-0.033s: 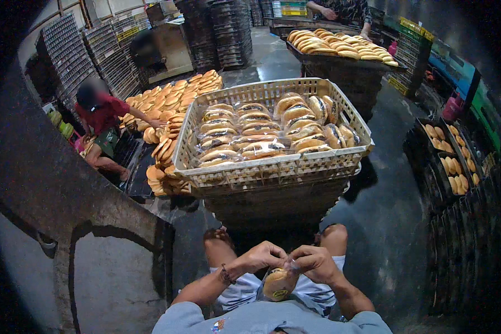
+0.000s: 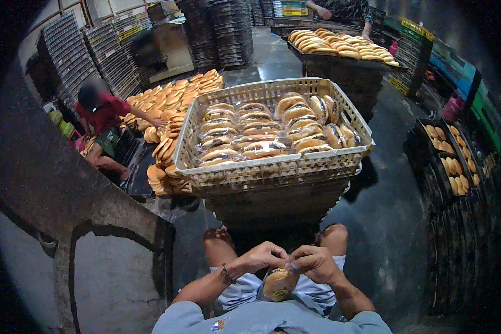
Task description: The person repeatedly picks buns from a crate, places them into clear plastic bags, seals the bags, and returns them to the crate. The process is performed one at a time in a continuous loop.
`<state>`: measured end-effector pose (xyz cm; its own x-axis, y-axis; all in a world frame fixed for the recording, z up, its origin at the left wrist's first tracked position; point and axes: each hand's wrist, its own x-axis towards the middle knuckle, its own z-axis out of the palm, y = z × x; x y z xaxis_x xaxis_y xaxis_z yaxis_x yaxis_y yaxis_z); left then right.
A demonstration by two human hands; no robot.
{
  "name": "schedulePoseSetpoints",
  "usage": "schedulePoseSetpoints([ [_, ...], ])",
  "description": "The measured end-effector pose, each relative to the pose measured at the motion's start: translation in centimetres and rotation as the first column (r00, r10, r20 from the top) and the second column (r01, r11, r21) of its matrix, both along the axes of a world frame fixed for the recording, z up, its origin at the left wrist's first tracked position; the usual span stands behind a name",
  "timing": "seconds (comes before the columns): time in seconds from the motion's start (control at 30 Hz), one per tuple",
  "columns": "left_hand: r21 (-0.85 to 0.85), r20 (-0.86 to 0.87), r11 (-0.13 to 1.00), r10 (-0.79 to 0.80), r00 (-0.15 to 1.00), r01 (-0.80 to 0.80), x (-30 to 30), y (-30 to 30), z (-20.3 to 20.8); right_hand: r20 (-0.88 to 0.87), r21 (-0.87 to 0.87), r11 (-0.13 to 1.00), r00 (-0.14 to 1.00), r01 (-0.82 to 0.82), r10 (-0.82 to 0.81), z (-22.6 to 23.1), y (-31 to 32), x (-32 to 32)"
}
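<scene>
A round bread bun in a clear plastic bag [image 2: 276, 284] hangs over my lap, a small yellow label on its front. My left hand [image 2: 261, 257] pinches the bag's gathered top from one side. From the other side my right hand [image 2: 316, 263] grips the same twisted end, so the fingertips of both hands nearly meet. The bun itself lies just below my fingers, untouched by them. Beyond my knees stands a cream plastic crate [image 2: 273, 166], holding rows of bagged buns with dark filling [image 2: 256, 125].
Left of the crate, a low surface is heaped with loose buns [image 2: 172, 100], where a person in a red shirt [image 2: 103, 114] reaches in. A tray of long buns [image 2: 339, 44] stands at the far right near another person. Dark trays with buns [image 2: 453, 167] are stacked at right; a dark table [image 2: 67, 183] flanks my left.
</scene>
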<state>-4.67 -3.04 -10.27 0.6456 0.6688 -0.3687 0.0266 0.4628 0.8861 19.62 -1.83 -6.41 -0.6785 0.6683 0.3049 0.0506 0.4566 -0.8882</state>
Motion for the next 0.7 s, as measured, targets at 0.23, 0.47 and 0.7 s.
schedulePoseSetpoints([
  [0.23, 0.054, 0.119, 0.974, 0.213, 0.97, -0.22, 1.0, -0.8, 1.3, -0.042, -0.071, 0.989, 0.99, 0.131, -0.135, 0.1, 0.1, -0.4],
  [0.47, 0.784, -0.016, 0.584, 0.361, 0.933, -0.213, 0.3, -2.8, 6.3, -0.155, -0.086, 0.97, 0.958, 0.229, -0.24, 1.5, 0.4, -1.5],
  [0.7, 0.724, 0.111, 0.508, 0.582, 0.806, -0.467, 0.3, -4.5, 4.5, -0.13, -0.187, 0.964, 0.968, 0.19, -0.216, 0.5, 1.5, -2.3],
])
